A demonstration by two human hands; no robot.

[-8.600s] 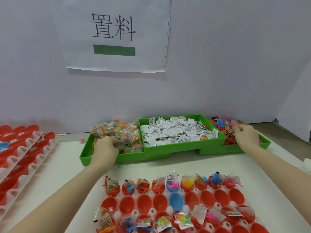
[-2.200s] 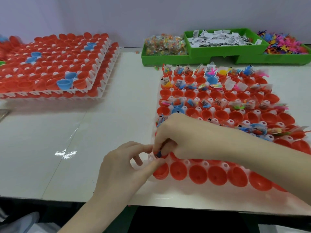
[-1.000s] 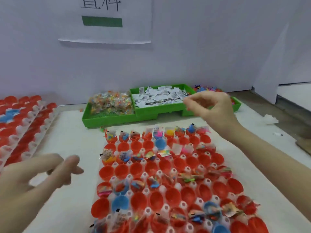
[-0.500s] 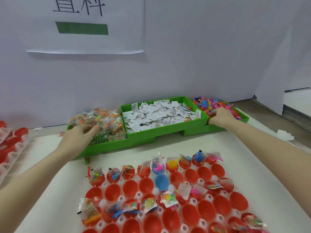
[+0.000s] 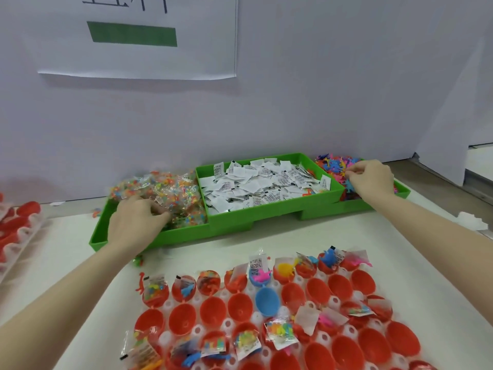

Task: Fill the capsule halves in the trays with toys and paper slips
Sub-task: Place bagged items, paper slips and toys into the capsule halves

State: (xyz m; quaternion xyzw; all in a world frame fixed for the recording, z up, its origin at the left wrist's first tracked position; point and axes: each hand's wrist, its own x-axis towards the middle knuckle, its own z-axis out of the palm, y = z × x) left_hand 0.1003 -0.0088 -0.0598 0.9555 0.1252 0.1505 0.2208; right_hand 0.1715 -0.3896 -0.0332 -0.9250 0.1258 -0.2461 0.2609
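You are restocking: your left hand curls into the bagged toys in the left green bin, your right hand pinches loose toys far right. Next, carry them to empty capsule halves in the near tray.

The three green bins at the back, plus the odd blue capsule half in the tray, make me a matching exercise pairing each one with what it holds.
Column one:
1. Left green bin
2. Middle green bin
3. Right green bin
4. Blue capsule half

Column two:
A. white printed paper slips
B. nothing, it sits unfilled
C. loose colourful plastic toy figures
D. clear packets of tiny colourful pieces

Pairs: 1-D, 2-A, 3-C, 4-B. The left hand reaches into the left bin, and the right hand reaches into the right one.
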